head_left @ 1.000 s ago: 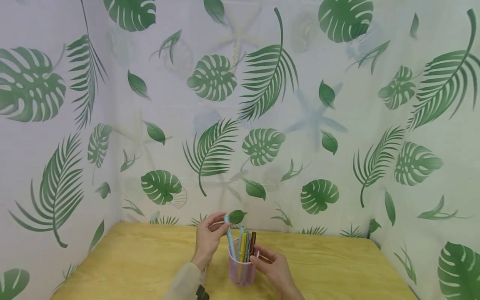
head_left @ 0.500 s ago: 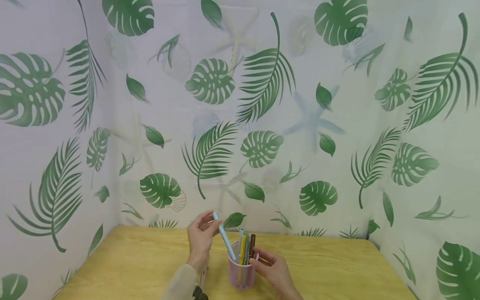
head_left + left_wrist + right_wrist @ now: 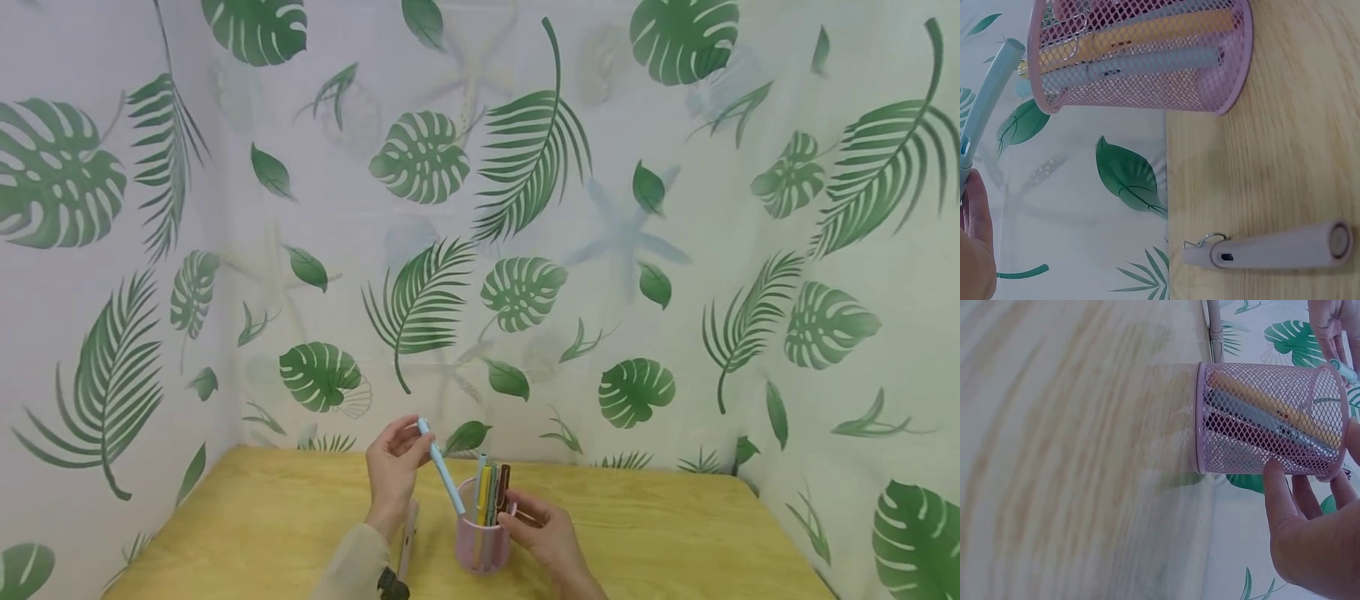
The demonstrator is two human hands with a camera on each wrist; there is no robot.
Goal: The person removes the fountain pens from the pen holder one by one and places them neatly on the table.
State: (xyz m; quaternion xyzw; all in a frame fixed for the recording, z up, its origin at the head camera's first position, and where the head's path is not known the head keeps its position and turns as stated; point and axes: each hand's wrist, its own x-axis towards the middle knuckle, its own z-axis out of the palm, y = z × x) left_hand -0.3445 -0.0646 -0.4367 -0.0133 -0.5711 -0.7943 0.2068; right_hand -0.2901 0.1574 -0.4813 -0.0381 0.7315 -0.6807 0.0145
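Observation:
In the head view my left hand (image 3: 392, 473) pinches a light blue pen (image 3: 444, 472) near its upper end. The pen slants down to the right, its lower end by the rim of a pink mesh pen cup (image 3: 469, 552). The left wrist view shows that pen's end (image 3: 1009, 50) outside the cup's mouth, apart from the rim. Several pens stand in the cup, among them a yellow pen (image 3: 484, 493), a dark brown pen (image 3: 503, 483) and another blue one. My right hand (image 3: 551, 537) holds the cup by its right side, fingers and thumb around the rim.
A pale pinkish pen (image 3: 1279, 249) with a metal clip lies on the wooden table (image 3: 645, 533), left of the cup and beside my left wrist. Behind the table hangs a white leaf-print curtain (image 3: 540, 400), close to its back edge.
My left hand has moved left and slightly up, drawing the light blue pen from inside the cup to its rim and tilting it more. My right hand stays on the cup.

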